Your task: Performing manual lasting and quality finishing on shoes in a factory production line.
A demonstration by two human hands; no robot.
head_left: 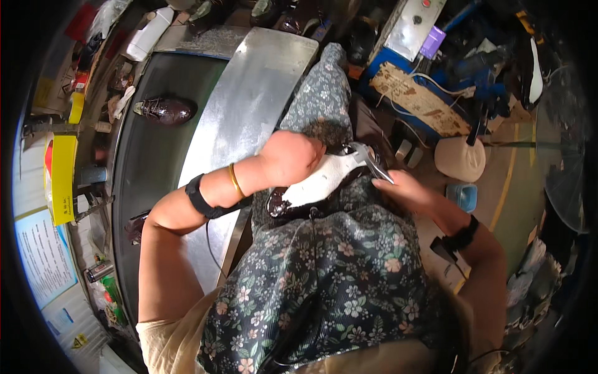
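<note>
A dark, glossy shoe (321,184) lies bottom up across my lap, its white underside facing me and its dark edge folded around it. My left hand (293,157) is closed at the shoe's far edge, fingers curled and partly hidden. In my right hand (403,189) is a pair of metal pincers (375,167), the head resting at the right end of the shoe. The fingers under the handles are mostly out of sight. A floral apron (324,262) covers my lap beneath the shoe.
To the left runs a dark conveyor belt (156,149) carrying another brown shoe (167,110). A metal plate (243,93) slopes beside my left arm. On the right stand a blue-framed machine (420,100), a whitish tub (460,157) and a small blue container (462,197).
</note>
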